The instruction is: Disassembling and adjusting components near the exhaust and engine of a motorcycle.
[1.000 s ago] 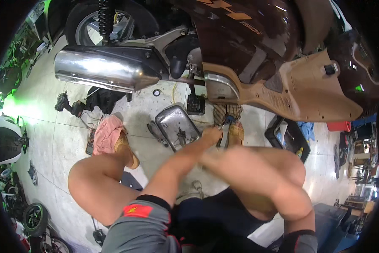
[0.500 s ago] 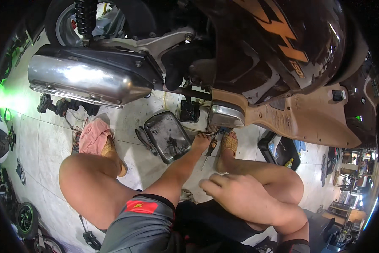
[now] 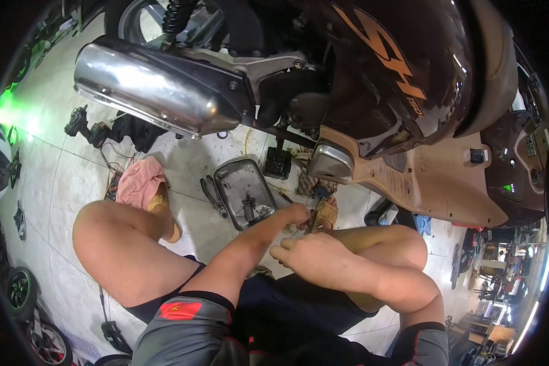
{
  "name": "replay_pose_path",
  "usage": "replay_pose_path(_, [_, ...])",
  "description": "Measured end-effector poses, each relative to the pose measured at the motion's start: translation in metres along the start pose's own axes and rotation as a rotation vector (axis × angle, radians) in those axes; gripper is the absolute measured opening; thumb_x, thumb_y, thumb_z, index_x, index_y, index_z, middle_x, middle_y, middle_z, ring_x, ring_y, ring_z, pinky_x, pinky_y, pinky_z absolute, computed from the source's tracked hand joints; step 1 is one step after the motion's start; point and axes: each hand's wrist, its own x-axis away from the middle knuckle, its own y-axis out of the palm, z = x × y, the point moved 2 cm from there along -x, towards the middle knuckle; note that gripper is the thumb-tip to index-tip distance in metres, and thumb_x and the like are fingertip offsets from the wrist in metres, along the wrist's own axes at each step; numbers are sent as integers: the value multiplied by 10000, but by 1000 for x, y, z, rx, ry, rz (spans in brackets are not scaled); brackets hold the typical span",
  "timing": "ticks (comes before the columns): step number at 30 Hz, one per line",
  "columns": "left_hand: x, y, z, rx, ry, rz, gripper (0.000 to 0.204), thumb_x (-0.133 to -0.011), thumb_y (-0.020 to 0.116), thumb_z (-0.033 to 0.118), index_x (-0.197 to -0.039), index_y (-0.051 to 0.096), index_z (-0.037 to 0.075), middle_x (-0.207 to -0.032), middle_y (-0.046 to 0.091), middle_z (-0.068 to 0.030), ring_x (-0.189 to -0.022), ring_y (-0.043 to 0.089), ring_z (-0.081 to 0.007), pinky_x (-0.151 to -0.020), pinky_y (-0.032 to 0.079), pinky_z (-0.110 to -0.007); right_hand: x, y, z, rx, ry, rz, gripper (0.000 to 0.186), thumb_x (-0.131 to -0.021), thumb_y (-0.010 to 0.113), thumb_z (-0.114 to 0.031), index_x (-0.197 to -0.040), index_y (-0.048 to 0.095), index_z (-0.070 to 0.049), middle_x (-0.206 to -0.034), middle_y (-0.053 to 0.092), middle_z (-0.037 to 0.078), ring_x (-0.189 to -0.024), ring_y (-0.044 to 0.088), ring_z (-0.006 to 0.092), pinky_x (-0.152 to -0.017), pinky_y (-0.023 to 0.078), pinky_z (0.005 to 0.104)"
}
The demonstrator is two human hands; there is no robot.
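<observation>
My right fingers (image 3: 282, 250) have moved forward since the earlier frame, up close to my left fingers (image 3: 299, 213). Both sets are curled; I cannot tell whether either grips anything. A dark tool (image 3: 311, 221) shows between them, beside my right sandal (image 3: 328, 211); whether I touch it is unclear. Left of my fingers sits the tray (image 3: 233, 182), a metal part (image 3: 249, 207) inside, pliers (image 3: 213, 195) along its left side. Pink cloth (image 3: 141, 183) lies by my left foot. Ahead stands the scooter (image 3: 402, 79), exhaust (image 3: 152, 85) leftward.
</observation>
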Motion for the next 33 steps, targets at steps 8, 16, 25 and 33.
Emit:
replay_pose_path(8, [61,-22,47,78,83,487,256,-958,603,270,-992,721,45,-888,731,-200,-850,697,-412,-769,537,-507,-1,2,-34,-33,-108,38,178,-860,617,-74,-1031,643,-29,-909,714,159,-806,728,366,-685,584,463])
replay_pose_path(16, [93,-53,63,310,-192,924,360,-1047,480,338,-1049,635,13,-908,687,-263,-919,661,-475,-831,513,-563,1,14,-53,-66,-131,3,173,-856,623,-70,-1022,662,-39,-884,717,182,-808,732,374,-694,583,476])
replay_pose_path(25, [135,-168,61,450,32,1680,268,-1055,482,211,-1095,607,-23,-1058,651,-288,-927,612,-488,-793,479,-551,-3,30,-37,44,-3,-68,188,-895,592,-74,-1061,678,-47,-879,726,179,-865,736,384,-739,589,488])
replay_pose_path(33, [132,-222,68,103,59,1616,206,-1013,559,143,-1101,681,3,-1083,641,-216,-884,615,-459,-794,492,-543,-4,24,-31,37,27,-144,305,-850,620,-23,-1155,608,-39,-1007,721,158,-901,730,387,-757,593,481])
